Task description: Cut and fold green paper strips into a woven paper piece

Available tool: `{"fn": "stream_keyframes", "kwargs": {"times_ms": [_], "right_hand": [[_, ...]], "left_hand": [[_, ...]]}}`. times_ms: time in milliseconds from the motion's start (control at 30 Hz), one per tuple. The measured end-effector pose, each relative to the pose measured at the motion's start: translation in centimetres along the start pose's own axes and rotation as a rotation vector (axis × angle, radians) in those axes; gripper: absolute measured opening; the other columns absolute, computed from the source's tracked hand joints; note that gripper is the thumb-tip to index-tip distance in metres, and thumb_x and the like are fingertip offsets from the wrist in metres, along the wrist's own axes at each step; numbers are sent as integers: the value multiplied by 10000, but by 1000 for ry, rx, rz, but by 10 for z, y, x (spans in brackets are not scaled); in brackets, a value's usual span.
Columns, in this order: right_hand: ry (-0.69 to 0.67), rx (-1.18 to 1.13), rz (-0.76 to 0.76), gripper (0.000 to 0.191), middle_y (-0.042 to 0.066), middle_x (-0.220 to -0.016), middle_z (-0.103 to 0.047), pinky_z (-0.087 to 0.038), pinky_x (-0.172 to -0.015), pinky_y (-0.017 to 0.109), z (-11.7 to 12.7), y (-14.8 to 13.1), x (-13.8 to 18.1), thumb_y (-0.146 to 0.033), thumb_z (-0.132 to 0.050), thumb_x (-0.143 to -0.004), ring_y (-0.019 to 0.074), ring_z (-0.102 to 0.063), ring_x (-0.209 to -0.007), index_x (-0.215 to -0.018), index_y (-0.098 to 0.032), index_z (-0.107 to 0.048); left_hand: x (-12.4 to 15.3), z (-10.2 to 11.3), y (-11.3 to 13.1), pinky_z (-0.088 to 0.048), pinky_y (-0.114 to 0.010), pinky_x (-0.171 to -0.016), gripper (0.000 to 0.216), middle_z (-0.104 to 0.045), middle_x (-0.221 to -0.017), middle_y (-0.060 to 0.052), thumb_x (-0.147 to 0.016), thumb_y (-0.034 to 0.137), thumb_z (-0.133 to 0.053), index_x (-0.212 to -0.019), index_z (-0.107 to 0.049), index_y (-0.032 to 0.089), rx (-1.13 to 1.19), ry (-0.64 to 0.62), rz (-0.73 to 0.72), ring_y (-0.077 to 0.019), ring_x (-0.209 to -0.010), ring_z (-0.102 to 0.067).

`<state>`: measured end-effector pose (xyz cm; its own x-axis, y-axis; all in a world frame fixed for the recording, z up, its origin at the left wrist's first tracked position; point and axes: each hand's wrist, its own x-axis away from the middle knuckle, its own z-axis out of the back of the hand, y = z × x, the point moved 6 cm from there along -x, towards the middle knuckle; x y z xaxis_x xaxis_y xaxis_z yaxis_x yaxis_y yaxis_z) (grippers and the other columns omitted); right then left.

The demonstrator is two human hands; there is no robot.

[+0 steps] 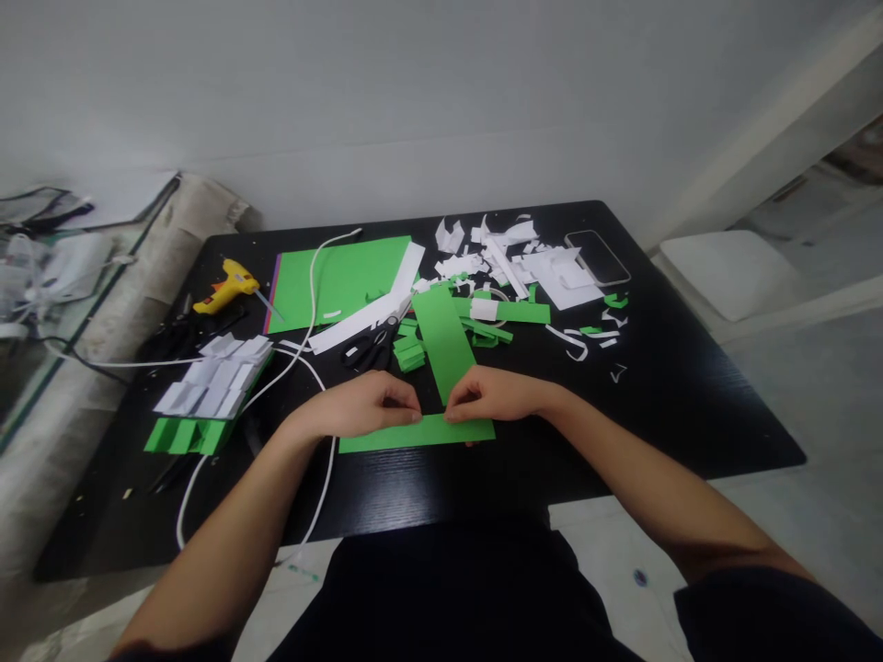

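A green paper strip (414,434) lies crosswise near the front edge of the black table. My left hand (372,405) pinches its upper edge, thumb and fingertips together. Close beside it, my right hand (493,395) pinches the same strip further right, with fingertips curled down. Another wider green strip (445,340) runs away from me behind the hands, its near end partly hidden by my right hand. Black-handled scissors (376,348) rest just beyond my left hand. Folded green paper pieces (408,353) sit next to the scissors.
A yellow glue gun (231,285) and stacked folded white paper pieces (217,377) are on the left. A white cable (312,294) winds across the table (655,414). Green sheets (351,276) lie at the back. White scraps (493,253) and a phone (599,257) occupy the back right.
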<state>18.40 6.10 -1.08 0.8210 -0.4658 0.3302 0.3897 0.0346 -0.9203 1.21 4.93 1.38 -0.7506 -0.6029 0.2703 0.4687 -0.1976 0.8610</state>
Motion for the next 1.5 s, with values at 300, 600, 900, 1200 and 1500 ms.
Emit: {"fn": "stream_keyframes", "kwargs": {"times_ms": [300,600,900,1200,1500], "right_hand": [[30,-212,-49,248,-1,-602,-713,-513,-591,245,1,3,-1,-381,-751,-897,117,-633,-519,-856,-141,-797],[183,-367,-85,199,15,-619,-734,-576,-553,246,18,5,3,-323,-790,-812,130,-685,-500,-730,-149,-736],[228,-352,12,286,-26,-575,-683,-550,-517,216,6,1,-5,-407,-821,-817,123,-683,-473,-760,-143,-727],[246,-455,26,422,28,-617,-730,-582,-512,235,7,-5,-2,-500,-900,-771,134,-696,-516,-686,-138,-700],[224,-484,33,385,19,-602,-721,-568,-486,226,7,-4,-3,-458,-892,-790,127,-682,-497,-684,-136,-709]], "left_hand": [[-9,-10,3,-392,-254,-578,207,-651,-708,6,-964,333,-640,-853,-731,183,72,98,6,-142,-624,-531],[-2,2,-1,-384,-255,-604,214,-589,-686,31,-958,329,-628,-810,-681,185,108,20,56,-129,-622,-509],[-15,-16,3,-315,-257,-569,308,-512,-662,39,-955,430,-692,-789,-663,172,262,156,47,-113,-596,-419],[-13,-4,-9,-249,-276,-563,349,-434,-635,39,-923,470,-700,-768,-674,158,310,316,72,-116,-597,-334],[-13,-5,-6,-248,-266,-543,334,-442,-605,44,-920,454,-693,-759,-683,161,326,315,74,-111,-566,-336]]}}
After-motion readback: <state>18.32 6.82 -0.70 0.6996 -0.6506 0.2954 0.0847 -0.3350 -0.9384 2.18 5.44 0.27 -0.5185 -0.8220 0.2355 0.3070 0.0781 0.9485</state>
